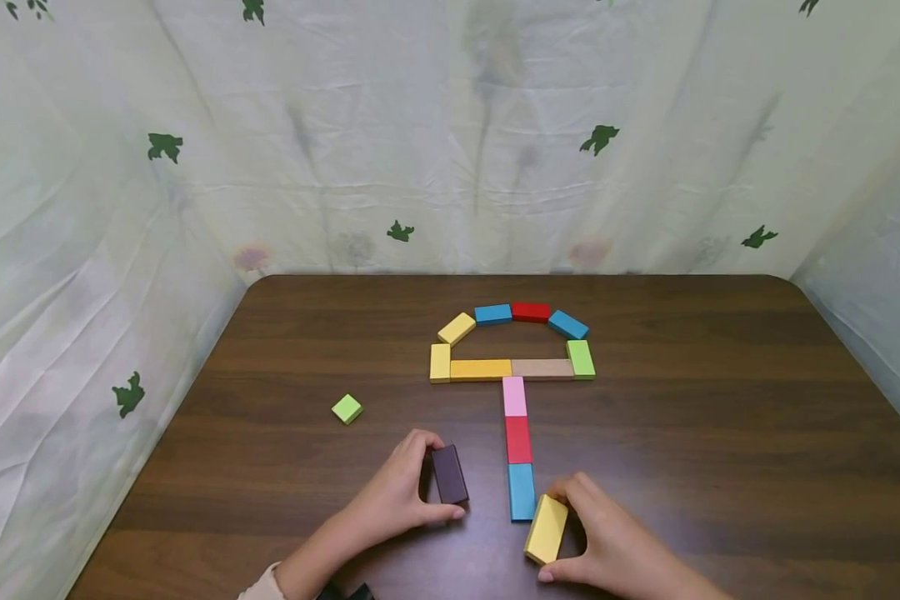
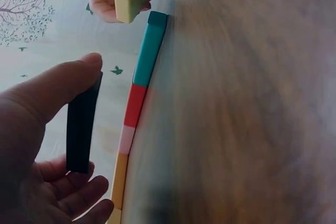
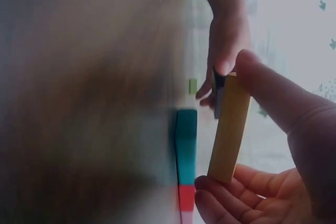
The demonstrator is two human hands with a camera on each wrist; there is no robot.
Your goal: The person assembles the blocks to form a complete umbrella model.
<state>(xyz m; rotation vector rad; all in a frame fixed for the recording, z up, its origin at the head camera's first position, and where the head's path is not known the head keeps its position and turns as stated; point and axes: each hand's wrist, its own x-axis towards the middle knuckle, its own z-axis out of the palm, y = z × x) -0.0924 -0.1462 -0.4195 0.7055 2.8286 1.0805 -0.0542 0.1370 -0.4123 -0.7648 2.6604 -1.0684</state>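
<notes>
Between thumb and fingers my left hand (image 1: 399, 487) holds a dark purple block (image 1: 450, 475), lifted off the table in the left wrist view. A yellow block (image 1: 547, 530) is pinched at its ends by my right hand (image 1: 607, 537), also raised and tilted. It hovers by the near end of a straight row made of a pink block (image 1: 514, 397), a red block (image 1: 518, 440) and a blue block (image 1: 521, 492). The row meets a dome outline whose base is an orange block (image 1: 481, 370) and a tan block (image 1: 542, 368).
The dome's curve has yellow, blue and red blocks, with a green block (image 1: 581, 359) at its right. A small light green block (image 1: 347, 408) lies alone on the left of the brown table (image 1: 270, 350). Patterned white cloth (image 1: 450, 125) hangs behind and beside the table.
</notes>
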